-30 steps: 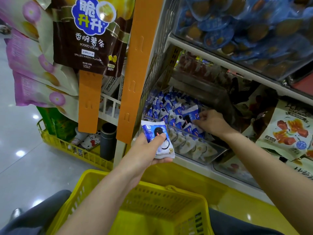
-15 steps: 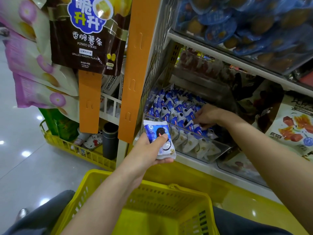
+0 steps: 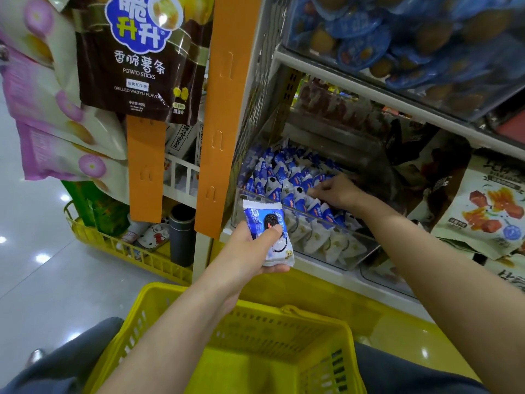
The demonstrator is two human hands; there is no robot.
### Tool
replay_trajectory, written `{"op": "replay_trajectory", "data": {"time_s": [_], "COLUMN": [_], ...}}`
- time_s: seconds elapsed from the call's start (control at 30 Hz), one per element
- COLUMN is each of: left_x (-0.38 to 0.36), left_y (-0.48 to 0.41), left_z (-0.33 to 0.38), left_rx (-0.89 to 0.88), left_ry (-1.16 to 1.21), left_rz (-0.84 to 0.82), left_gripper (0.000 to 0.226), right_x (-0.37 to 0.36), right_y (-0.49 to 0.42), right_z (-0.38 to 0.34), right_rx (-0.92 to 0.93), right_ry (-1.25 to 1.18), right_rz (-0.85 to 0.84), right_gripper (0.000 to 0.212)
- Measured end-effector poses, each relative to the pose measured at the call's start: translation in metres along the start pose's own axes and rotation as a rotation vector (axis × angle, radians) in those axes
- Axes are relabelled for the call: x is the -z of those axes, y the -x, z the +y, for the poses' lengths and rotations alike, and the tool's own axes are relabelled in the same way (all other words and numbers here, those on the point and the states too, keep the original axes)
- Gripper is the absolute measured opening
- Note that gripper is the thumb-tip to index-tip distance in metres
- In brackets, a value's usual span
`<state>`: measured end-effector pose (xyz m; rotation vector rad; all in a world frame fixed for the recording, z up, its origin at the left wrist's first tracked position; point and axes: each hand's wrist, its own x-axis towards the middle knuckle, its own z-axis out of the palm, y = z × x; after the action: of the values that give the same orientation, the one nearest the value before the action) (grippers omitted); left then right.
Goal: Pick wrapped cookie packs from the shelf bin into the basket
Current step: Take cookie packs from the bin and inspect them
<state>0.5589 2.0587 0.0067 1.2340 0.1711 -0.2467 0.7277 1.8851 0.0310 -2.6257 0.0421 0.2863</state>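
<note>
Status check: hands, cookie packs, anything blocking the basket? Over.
Left hand grips one cookie pack in front of the shelf bin. Right hand among packs inside bin, grip unclear. Yellow basket below, nothing in the way.

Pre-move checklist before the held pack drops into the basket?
1. Grip: ok, left hand holds the cookie pack, thumb across its face.
2. Pack above the basket opening: cannot tell; it shows beyond the far rim.
3. Basket mouth free: ok, only the left forearm crosses it.
4. Second pick: cannot tell; right hand fingertips lie among the stocked packs.
5. Supply: ok, shelf bin holds many.
</note>
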Motion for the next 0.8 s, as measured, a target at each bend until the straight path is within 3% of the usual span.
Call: {"op": "replay_trajectory", "data": {"time_s": [0.1,0.17,0.23,0.4,0.6,0.8], "left_x": [-0.001,0.000,0.001,-0.001,-0.004,-0.004], "left_y": [0.000,0.000,0.000,0.006,0.009,0.005], "left_z": [-0.004,-0.007,-0.009,-0.013,-0.024,-0.028], "left_rx": [-0.002,-0.018,-0.032,-0.092,-0.144,-0.179], "left_ry": [-0.044,-0.100,-0.158,-0.231,-0.297,-0.269], "left_rz": [0.018,0.048,0.042,-0.020,-0.067,0.062], "left_gripper": [0.033,0.036,0.039,0.039,0.033,0.018], "right_x": [-0.002,-0.005,-0.010,-0.039,-0.053,-0.070], "right_y": [0.014,0.036,0.066,0.128,0.140,0.142], "right_z": [-0.005,-0.009,-0.015,-0.012,0.004,0.015], "right_rx": [0.061,0.237,0.382,0.514,0.224,0.207], "right_ry": [-0.001,-0.079,-0.178,-0.289,-0.813,-0.827], "right_rz": [0.146,0.343,0.428,0.184,-0.050,-0.112], "right_gripper": [0.041,0.030,0.021,0.015,0.027,0.013]}}
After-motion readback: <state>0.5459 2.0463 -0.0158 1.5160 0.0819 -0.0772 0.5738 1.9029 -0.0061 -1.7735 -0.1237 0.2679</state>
